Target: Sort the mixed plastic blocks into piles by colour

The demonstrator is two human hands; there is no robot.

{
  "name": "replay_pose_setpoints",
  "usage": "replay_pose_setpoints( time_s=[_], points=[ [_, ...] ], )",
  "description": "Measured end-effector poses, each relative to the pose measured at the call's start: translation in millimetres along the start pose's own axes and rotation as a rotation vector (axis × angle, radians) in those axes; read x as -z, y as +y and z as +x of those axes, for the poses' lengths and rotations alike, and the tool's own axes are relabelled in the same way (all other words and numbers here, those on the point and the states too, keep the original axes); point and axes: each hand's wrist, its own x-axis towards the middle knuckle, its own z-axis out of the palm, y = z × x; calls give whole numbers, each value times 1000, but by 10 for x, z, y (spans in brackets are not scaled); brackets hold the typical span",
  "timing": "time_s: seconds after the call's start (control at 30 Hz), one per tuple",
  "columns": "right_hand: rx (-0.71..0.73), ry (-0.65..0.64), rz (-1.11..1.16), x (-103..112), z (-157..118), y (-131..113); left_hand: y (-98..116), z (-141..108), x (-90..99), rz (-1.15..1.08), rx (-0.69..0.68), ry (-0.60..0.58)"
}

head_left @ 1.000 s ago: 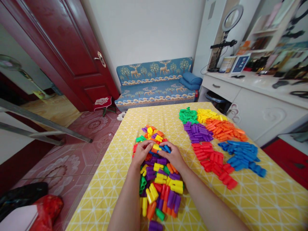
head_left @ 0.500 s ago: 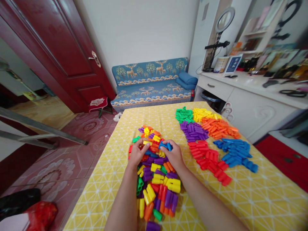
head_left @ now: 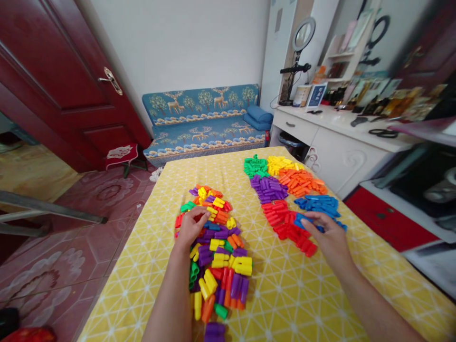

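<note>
My right hand [head_left: 330,236] pinches a blue plastic tube block [head_left: 302,220] between thumb and fingers. It hovers over the red blocks [head_left: 281,216], beside the pile of blue blocks [head_left: 320,204], which it partly hides. My left hand [head_left: 191,226] is at the left side of a mixed heap of tube blocks [head_left: 221,259] in yellow, purple, red, orange, green and blue. Its thumb and forefinger are drawn together near a yellow block [head_left: 212,211]; whether anything is between them I cannot make out.
Sorted piles of green [head_left: 255,166], yellow [head_left: 281,164], orange [head_left: 302,181] and purple blocks [head_left: 268,189] lie at the back right. A yellow patterned cloth [head_left: 278,294] covers the table. Beyond stand a blue sofa [head_left: 206,130], a stool [head_left: 121,153] and a white dresser [head_left: 338,137].
My right hand has carried the blue block from the mixed heap rightward to the red and blue piles. My left hand stays at the heap. The view has turned right.
</note>
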Motion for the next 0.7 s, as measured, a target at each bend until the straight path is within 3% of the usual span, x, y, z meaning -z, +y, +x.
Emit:
replay_pose_setpoints(
  time_s=[0.13, 0.23, 0.37, 0.47, 0.6, 0.7],
  points=[
    [-84, 76, -272, 708, 62, 467, 6, 7, -7, 8, 3, 14],
    [-86, -9, -320, 956, 75, 719, -7, 7, -14, 4, 13, 21],
    [0, -99, -221, 967, 79, 837, -62, 6, -20, 12, 16, 25],
    [24, 82, -215, 928, 129, 821, -87, 6, -22, 17, 15, 26],
    [-266, 415, -28, 946, 355, 794, -85, 5, -24, 20, 19, 23],
    [-411, 366, 203, 951, 567, 772, -80, 6, -25, 20, 23, 32]
  ],
)
